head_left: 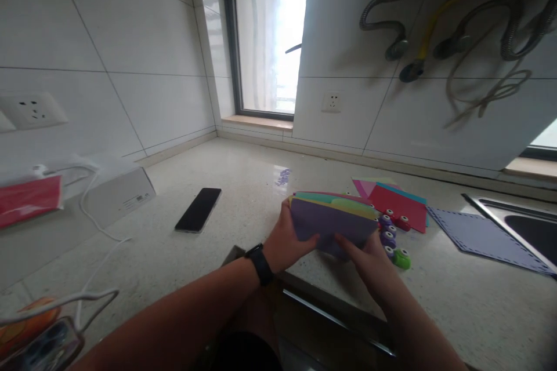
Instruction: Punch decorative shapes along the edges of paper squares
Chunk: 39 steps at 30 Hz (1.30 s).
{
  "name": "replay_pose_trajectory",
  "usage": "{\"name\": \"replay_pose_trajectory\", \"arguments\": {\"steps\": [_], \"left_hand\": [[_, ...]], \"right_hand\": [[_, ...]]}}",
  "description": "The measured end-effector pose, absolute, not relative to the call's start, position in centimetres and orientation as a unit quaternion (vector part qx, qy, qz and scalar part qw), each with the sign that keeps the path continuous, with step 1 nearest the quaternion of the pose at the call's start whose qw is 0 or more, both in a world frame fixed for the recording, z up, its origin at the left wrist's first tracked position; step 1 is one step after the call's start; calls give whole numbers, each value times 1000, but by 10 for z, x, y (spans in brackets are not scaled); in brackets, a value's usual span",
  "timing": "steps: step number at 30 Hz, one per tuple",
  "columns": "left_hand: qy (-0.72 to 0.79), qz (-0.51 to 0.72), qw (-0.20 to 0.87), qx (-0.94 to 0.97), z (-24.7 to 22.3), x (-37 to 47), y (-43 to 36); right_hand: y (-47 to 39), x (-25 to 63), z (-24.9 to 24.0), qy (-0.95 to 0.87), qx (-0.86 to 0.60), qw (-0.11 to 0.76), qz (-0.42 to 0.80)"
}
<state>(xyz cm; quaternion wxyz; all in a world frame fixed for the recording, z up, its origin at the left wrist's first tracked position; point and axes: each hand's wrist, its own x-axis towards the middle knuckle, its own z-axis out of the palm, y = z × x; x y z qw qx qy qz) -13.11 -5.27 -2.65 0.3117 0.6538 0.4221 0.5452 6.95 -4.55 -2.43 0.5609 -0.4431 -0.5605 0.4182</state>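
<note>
A stack of coloured paper sheets (333, 223), purple in front with yellow, green and pink edges behind, is held up over the counter's front edge. My left hand (291, 239), below a black watch, grips the stack's left end with the thumb on the purple face. At the right end my right hand (368, 255) holds the same stack, its thumb also on the purple face. Just right of the stack lie several small purple, red and green pieces with round white tops (389, 235). Behind them are loose red, blue and pink sheets (402, 204).
A black phone (198, 210) lies left of my hands. Further left are a white box (130, 197), a red packet (30, 200) and white cables. Purple bits (284, 176) lie near the window. On the right, a grey-purple sheet (487, 237) is beside a sink (533, 232).
</note>
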Motion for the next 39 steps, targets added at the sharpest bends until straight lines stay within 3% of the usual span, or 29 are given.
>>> {"name": "replay_pose_trajectory", "arguments": {"steps": [5,13,30,39], "left_hand": [[428,546,307,652,-27,-132,-52],[397,578,318,638,-28,-130,-53],[393,576,322,641,-17,-129,-54],[361,587,198,697,-23,-138,-51]], "right_hand": [[-47,69,-24,-583,-436,549,410],[-41,61,-27,-504,-423,622,423],[-51,59,-16,-575,-412,611,356],[-57,61,-13,-620,-392,608,305]]}}
